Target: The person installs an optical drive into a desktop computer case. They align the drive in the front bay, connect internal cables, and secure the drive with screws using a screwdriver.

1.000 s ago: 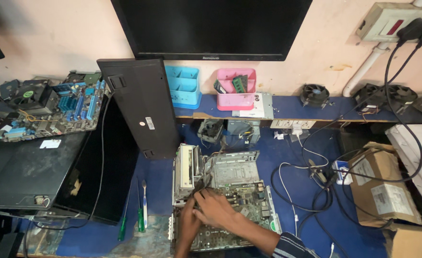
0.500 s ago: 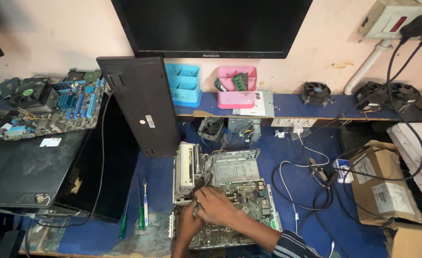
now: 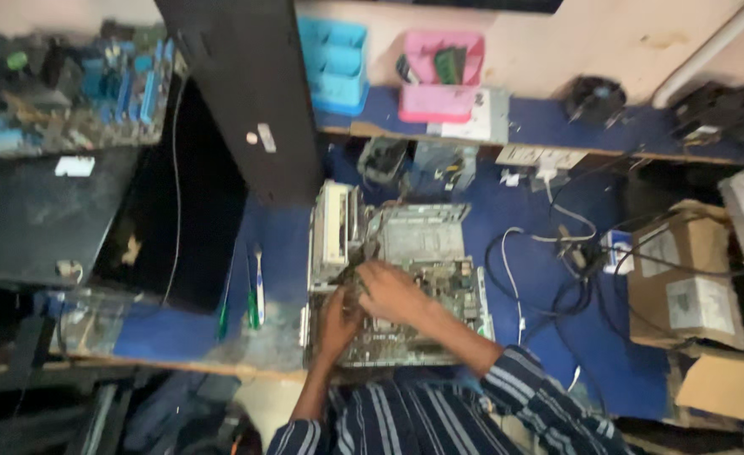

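An opened desktop computer case (image 3: 414, 232) lies flat on the blue bench, its green mainboard (image 3: 448, 291) exposed. My left hand (image 3: 336, 324) rests on the near left part of the board. My right hand (image 3: 389, 291) reaches across it, fingers bent down onto the board beside the white drive bay (image 3: 334, 223). Blur hides whether either hand grips anything. Both sleeves are striped blue and white.
A black side panel (image 3: 254, 93) leans behind the case. Screwdrivers (image 3: 254, 291) lie left of it. Tangled cables (image 3: 557, 270) and cardboard boxes (image 3: 684, 282) sit to the right. Blue (image 3: 334, 55) and pink (image 3: 439, 76) bins stand on the shelf. Old circuit boards (image 3: 77, 93) are at far left.
The view has tilted down and moved nearer, so the monitor has left the frame. Both hands stay on the mainboard at about the same spot.
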`<action>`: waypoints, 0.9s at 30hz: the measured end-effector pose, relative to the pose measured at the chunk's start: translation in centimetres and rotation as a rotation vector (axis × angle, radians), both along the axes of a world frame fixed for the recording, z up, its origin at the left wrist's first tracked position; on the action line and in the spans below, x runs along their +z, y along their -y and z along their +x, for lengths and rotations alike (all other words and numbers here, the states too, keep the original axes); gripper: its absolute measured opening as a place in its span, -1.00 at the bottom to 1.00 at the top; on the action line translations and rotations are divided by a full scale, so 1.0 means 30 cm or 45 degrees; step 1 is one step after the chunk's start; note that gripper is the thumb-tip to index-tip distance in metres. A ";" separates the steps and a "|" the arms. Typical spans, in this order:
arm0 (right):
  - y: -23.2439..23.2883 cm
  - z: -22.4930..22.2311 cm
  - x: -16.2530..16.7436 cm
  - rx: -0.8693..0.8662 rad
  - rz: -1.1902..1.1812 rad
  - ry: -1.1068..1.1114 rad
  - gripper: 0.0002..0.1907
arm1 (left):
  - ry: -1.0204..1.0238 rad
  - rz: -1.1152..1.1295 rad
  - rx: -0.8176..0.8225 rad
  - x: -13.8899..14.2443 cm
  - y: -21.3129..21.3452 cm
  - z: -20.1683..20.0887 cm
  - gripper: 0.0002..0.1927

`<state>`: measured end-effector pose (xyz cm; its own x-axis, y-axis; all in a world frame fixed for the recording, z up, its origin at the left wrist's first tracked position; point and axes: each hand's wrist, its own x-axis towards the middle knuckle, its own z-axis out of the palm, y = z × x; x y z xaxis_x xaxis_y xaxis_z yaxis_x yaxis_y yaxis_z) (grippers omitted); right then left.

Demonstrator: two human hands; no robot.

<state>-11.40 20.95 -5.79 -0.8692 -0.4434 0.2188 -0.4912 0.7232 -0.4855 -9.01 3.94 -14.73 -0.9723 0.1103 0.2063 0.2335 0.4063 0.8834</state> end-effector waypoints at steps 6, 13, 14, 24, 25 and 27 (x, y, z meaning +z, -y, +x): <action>-0.008 0.011 0.070 0.064 0.109 0.241 -0.58 | 0.263 -0.381 0.034 -0.035 0.028 0.024 -0.56; 0.001 0.020 0.107 0.048 0.146 0.180 -0.67 | 0.155 -0.635 -0.140 -0.034 0.028 -0.011 -0.67; -0.006 0.020 0.098 0.069 0.102 0.110 -0.66 | 0.094 -0.630 -0.174 -0.037 0.027 -0.012 -0.67; -0.066 0.023 0.023 0.163 0.019 0.089 -0.64 | 0.273 -0.718 -0.195 -0.048 -0.041 -0.036 -0.64; -0.071 0.028 0.024 0.166 -0.013 0.054 -0.64 | 0.283 -0.722 -0.213 -0.046 -0.043 -0.040 -0.63; -0.086 0.040 0.032 0.172 -0.079 0.029 -0.62 | 0.303 -0.776 -0.249 -0.047 -0.045 -0.045 -0.66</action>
<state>-10.21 23.54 -4.82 -0.8073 -0.5433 0.2303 -0.5707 0.6194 -0.5391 -10.36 5.27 -16.14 -0.9338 0.3173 -0.1650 0.1812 0.8175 0.5467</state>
